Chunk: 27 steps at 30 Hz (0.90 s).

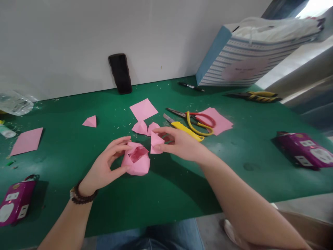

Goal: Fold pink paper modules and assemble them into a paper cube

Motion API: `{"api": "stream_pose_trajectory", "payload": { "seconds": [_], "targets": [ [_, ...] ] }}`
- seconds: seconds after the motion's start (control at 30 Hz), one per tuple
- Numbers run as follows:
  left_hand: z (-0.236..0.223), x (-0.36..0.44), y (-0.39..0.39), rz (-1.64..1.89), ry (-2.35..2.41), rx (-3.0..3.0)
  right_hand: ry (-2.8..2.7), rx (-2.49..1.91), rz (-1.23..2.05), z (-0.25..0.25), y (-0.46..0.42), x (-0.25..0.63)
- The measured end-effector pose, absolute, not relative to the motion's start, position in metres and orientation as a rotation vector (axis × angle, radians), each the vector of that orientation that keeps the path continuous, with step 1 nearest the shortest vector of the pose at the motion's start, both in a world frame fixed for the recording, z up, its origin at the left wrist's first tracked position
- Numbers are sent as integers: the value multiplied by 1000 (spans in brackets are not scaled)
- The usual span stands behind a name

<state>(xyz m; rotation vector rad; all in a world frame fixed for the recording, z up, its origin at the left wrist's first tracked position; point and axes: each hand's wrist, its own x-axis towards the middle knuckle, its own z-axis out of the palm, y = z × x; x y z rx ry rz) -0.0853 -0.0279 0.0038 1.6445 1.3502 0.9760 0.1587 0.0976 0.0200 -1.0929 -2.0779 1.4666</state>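
In the middle of the green table, my left hand [108,165] grips the left side of a hollow folded pink paper shape [139,166], thumb in front and fingers behind. An opening at its top shows the inside. To its right, my right hand [179,142] pinches a small folded pink paper piece [156,141] between thumb and fingers, close to the hollow shape. Just beyond lie two more folded pieces, a left one [139,127] and a right one [152,127] partly behind my right fingers. A flat pink sheet [144,109] lies behind them.
Scissors [200,121] and a yellow utility knife [186,129] lie beyond my right hand, by stacked pink sheets [220,121]. A phone [121,73] leans on the wall. Pliers [256,96], a pen [191,86] and a striped bag [234,62] sit at back right. Purple devices flank both sides.
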Motion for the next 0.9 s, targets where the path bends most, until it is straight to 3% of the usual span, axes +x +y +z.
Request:
{"api": "stream_pose_trajectory", "payload": {
  "seconds": [0.27, 0.57, 0.9],
  "targets": [
    [5, -81, -28, 972, 1335, 1700, -2135, -1033, 1418, 12, 92, 156],
    [-4, -32, -50, 1101, 1999, 2147, -2115, -1013, 1445, 13, 98, 161],
    [-9, -32, -48, 1042, 2018, 2094, -2205, -979, 1418, 10, 96, 160]
  ]
}}
